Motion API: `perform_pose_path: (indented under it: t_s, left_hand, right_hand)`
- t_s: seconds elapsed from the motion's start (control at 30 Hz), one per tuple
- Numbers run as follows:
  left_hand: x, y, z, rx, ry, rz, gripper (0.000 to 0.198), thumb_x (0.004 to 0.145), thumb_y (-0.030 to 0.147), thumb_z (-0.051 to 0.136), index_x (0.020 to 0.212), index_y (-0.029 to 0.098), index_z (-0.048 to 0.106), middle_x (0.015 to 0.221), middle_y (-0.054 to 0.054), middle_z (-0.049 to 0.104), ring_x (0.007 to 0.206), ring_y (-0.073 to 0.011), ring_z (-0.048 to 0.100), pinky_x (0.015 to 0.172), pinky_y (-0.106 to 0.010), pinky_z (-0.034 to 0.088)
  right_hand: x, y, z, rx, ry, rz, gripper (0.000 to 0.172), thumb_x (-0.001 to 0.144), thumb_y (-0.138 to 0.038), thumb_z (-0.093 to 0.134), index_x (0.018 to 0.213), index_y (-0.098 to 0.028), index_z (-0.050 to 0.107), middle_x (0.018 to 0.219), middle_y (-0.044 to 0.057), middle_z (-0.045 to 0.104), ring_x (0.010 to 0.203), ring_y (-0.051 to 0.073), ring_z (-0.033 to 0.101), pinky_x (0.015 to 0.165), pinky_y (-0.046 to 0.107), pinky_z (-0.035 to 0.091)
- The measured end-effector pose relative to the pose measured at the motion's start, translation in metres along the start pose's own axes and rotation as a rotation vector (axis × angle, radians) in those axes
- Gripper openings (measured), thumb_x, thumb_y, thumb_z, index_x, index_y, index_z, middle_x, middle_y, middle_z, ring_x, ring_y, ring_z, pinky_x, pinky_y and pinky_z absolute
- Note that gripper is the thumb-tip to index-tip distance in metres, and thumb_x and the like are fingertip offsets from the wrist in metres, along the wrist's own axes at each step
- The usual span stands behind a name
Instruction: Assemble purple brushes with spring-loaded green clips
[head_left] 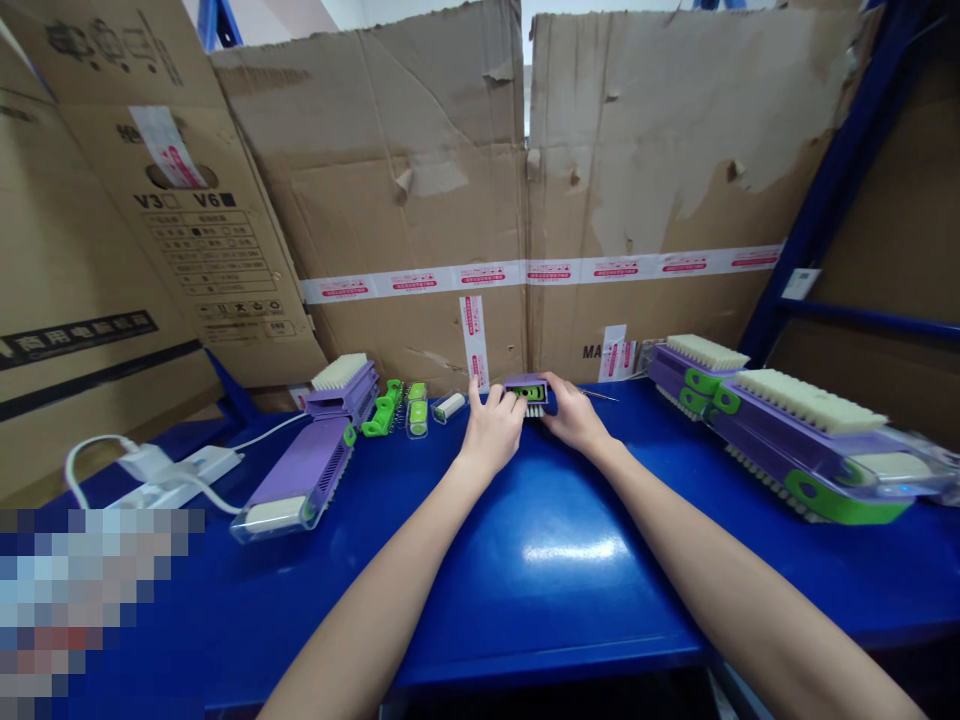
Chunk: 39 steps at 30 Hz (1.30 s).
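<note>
A small purple brush unit (526, 382) with a green inside and white bristles underneath stands at the back middle of the blue table, close to the cardboard. My right hand (574, 412) is closed around its right end. My left hand (493, 425) has its fingers bent against the left part of its open face, the fingertips at the green insert (534, 392). What those fingertips pinch, if anything, is too small to make out. Just left of my left hand lies a clear-cased white piece (450, 407), beside green clear-cased pieces (418, 410) and a green bracket (384, 408).
A purple brush device (307, 465) lies at left, near a white power strip (176, 472) with cables. Larger bristled purple devices (806, 440) stand at right. A thin metal tool (602, 396) lies right of my right hand. Cardboard sheets (420, 200) wall the back.
</note>
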<state>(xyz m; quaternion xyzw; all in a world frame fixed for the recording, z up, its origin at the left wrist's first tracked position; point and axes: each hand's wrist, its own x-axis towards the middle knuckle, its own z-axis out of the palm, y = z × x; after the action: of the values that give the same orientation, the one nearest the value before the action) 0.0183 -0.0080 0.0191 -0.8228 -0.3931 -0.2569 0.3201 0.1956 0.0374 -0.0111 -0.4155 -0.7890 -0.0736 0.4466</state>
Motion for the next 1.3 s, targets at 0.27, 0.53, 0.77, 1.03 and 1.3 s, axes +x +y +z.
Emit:
perform_pose_path:
  t_s: [0.27,0.53,0.77,1.03,1.3]
  left_hand:
    - [0.0,-0.002,-0.001,0.014,0.025,0.064,0.023,0.083,0.013,0.048,0.102,0.017,0.061,0.098,-0.011,0.063,0.1,-0.0257,0.054,0.107,-0.058,0.023]
    - [0.001,0.003,-0.006,0.03,0.02,0.099,0.028,0.086,0.016,0.044,0.11,0.016,0.058,0.103,-0.012,0.061,0.104,-0.0262,0.052,0.105,-0.055,0.026]
    - [0.001,0.006,-0.003,0.002,-0.047,0.061,0.031,0.082,0.021,0.05,0.112,0.013,0.056,0.105,-0.013,0.059,0.107,-0.0284,0.05,0.107,-0.059,0.021]
    - [0.002,0.01,-0.003,0.033,-0.02,0.052,0.026,0.087,0.02,0.043,0.105,0.013,0.059,0.1,-0.013,0.061,0.101,-0.0268,0.052,0.106,-0.056,0.023]
    - [0.001,0.006,-0.001,-0.044,0.049,0.024,0.025,0.089,0.025,0.043,0.101,0.015,0.061,0.099,-0.011,0.063,0.099,-0.0249,0.053,0.105,-0.052,0.023]
  right_hand:
    - [0.0,0.004,0.001,0.006,0.026,0.052,0.058,0.066,-0.008,0.054,0.122,-0.017,0.045,0.113,0.014,0.061,0.103,0.028,0.059,0.088,0.043,0.048]
    - [-0.001,0.004,0.0,0.014,0.025,0.046,0.058,0.066,-0.008,0.055,0.122,-0.016,0.044,0.113,0.014,0.061,0.103,0.028,0.059,0.088,0.043,0.049]
    - [0.001,-0.002,-0.001,-0.002,-0.021,-0.04,0.059,0.066,-0.004,0.051,0.123,-0.018,0.042,0.117,0.013,0.059,0.105,0.027,0.058,0.091,0.043,0.048]
    - [0.0,-0.002,-0.002,0.001,-0.01,-0.017,0.059,0.066,-0.005,0.051,0.123,-0.016,0.042,0.116,0.014,0.06,0.104,0.027,0.058,0.09,0.043,0.048]
    - [0.001,-0.002,-0.002,-0.023,-0.02,-0.042,0.06,0.065,-0.004,0.05,0.123,-0.017,0.043,0.115,0.013,0.06,0.103,0.027,0.058,0.09,0.043,0.047]
